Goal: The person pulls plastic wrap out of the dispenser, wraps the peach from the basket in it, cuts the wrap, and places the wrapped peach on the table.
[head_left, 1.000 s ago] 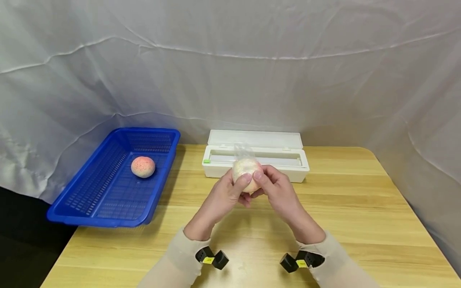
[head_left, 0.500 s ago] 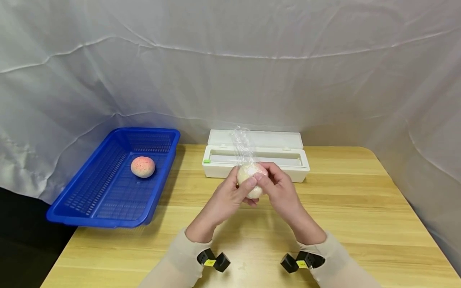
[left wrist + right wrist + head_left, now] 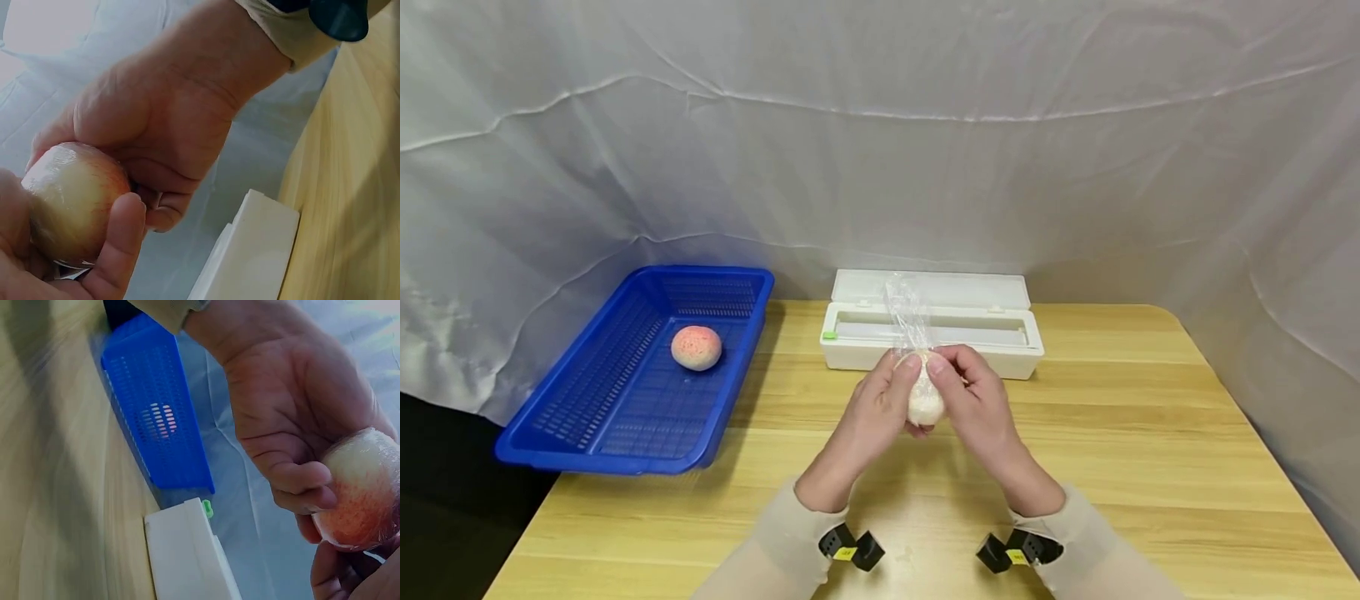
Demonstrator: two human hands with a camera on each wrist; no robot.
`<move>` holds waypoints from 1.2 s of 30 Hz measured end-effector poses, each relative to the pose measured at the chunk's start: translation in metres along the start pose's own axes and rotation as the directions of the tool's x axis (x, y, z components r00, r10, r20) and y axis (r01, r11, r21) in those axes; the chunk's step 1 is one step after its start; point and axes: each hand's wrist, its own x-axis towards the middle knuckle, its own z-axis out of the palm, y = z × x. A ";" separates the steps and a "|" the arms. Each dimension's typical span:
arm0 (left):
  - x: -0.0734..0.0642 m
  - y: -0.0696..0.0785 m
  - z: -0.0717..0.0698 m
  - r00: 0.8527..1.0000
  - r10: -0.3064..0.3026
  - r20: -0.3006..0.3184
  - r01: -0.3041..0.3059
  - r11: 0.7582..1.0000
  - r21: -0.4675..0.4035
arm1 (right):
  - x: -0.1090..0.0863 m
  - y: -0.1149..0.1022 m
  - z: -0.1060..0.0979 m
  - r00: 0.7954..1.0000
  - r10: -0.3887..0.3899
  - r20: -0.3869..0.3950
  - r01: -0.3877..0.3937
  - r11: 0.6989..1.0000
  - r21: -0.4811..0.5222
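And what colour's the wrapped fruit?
The wrapped fruit is pale cream blending into mottled orange-red; shows best in the right wrist view.

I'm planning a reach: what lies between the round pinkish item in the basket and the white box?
The head view shows the floor and side of the blue basket, then bare wooden tabletop.

Room rightward over tabletop, white box ahead, blue basket left
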 end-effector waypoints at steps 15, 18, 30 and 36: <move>0.002 0.001 0.003 0.998 -0.055 0.009 0.056 0.998 -0.029 | 0.000 0.007 0.006 0.998 0.053 -0.024 -0.051 0.996 0.076; 0.003 -0.001 0.001 0.998 -0.062 0.014 0.063 0.996 -0.062 | 0.000 0.007 0.004 0.999 0.031 0.016 -0.032 0.999 0.020; 0.004 -0.003 -0.004 0.999 -0.054 0.001 0.054 0.992 -0.111 | 0.012 0.010 -0.007 0.991 0.100 0.094 -0.104 0.994 0.034; 0.004 0.003 -0.015 0.997 -0.042 -0.070 0.026 0.976 -0.218 | 0.018 0.008 -0.016 0.990 0.132 0.049 -0.135 0.989 0.065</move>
